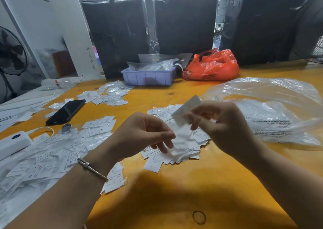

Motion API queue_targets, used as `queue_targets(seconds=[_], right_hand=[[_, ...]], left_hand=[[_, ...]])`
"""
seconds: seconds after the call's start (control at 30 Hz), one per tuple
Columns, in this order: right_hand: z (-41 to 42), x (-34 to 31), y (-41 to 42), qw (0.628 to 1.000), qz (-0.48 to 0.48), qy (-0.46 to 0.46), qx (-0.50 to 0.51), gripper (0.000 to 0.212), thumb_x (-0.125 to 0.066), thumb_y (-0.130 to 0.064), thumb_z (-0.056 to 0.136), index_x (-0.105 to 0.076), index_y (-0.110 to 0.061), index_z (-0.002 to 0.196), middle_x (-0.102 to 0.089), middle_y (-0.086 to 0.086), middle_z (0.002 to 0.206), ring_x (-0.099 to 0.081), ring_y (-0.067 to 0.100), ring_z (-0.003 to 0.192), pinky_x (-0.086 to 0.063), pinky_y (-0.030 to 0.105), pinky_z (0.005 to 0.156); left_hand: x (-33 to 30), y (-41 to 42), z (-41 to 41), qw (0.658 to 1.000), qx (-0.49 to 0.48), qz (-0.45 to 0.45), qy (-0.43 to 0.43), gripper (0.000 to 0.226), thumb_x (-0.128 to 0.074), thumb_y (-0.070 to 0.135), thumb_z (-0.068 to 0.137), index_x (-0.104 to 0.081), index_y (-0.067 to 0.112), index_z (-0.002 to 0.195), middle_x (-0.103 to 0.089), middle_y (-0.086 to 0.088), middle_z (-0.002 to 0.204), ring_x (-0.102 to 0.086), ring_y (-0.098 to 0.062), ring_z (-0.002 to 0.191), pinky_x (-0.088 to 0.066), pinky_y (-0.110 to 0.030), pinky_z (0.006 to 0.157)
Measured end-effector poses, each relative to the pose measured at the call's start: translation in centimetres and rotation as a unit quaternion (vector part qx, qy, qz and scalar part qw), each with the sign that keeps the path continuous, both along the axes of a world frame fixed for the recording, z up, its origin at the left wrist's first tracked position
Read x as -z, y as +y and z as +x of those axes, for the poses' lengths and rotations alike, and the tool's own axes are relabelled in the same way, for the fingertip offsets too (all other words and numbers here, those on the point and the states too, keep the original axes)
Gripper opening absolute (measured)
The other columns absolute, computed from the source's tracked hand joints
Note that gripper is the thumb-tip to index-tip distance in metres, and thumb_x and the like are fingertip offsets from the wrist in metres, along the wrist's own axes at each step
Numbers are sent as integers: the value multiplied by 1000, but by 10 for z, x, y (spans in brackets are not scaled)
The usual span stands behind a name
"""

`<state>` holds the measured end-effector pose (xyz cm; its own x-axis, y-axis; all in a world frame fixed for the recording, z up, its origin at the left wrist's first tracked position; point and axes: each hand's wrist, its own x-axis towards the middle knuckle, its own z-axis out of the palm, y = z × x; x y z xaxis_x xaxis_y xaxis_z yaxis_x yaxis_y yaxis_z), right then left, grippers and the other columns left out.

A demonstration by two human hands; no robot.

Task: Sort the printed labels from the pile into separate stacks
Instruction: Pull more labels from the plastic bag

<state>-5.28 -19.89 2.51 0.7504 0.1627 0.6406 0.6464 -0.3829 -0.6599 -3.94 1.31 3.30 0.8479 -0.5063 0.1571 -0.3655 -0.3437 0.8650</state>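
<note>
1 label (186, 110) pinched between right fingers (193, 118).

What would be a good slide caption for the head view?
Right hand lifts a label; left hand pinches blurred labels over the pile.

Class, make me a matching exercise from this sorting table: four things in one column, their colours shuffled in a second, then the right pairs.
Things:
1. phone
2. tray
3. crumpled bag
4. power bank

Colours:
A. white
B. red
C. black
D. lilac

Pairs: 1-C, 2-D, 3-B, 4-A
</note>
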Motion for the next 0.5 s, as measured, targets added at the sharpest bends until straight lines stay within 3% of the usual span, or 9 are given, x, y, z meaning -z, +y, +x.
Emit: queue_targets(seconds=[0.07, 0.17, 0.23, 0.37, 0.5], right_hand=[[-1, -4, -1, 996, 80, -28, 23, 25, -67, 0, 85, -70, -11, 107, -71, 4, 86, -68, 12, 68, -58, 33, 62], [-6, -6, -2, 993, 101, -66, 17, 54, -69, -3, 84, -50, -21, 132, -69, 2, 96, -70, 10, 79, -58, 21, 65], [-9, -6, 1, 993, 86, -81, 13, 52, -72, -6, 83, -49, -18, 128, -70, -3, 96, -70, 7, 83, -59, 24, 64], [-10, -6, 5, 989, 9, -136, 49, 22, -75, -7, 80, -56, -15, 88, -60, -23, 90, -62, -4, 82, -55, 21, 61], [-8, -6, 3, 986, -10, -149, 76, 20, -74, -9, 81, -56, -17, 85, -60, -22, 89, -59, -2, 81, -53, 21, 58]], left_hand=[[-1, 0, 0, 1000, 3, -11, -11, 22, -72, 26, 76, -76, 6, 85, -75, -11, 77, -72, -24, 66, -54, -22, 58], [-1, 1, 0, 999, 7, -28, -20, 22, -75, 27, 73, -76, 7, 83, -75, -11, 75, -71, -22, 65, -55, -23, 59], [-1, 2, 0, 999, 6, -33, -22, 23, -76, 28, 71, -76, 8, 82, -74, -11, 74, -71, -22, 64, -55, -22, 59], [-1, 2, -1, 999, 10, -43, -20, 20, -77, 25, 70, -77, 8, 81, -74, -12, 75, -71, -22, 64, -54, -21, 58], [-2, 1, -2, 999, 6, -40, -22, 24, -78, 27, 68, -76, 7, 83, -75, -12, 75, -71, -23, 64, -55, -22, 59]])
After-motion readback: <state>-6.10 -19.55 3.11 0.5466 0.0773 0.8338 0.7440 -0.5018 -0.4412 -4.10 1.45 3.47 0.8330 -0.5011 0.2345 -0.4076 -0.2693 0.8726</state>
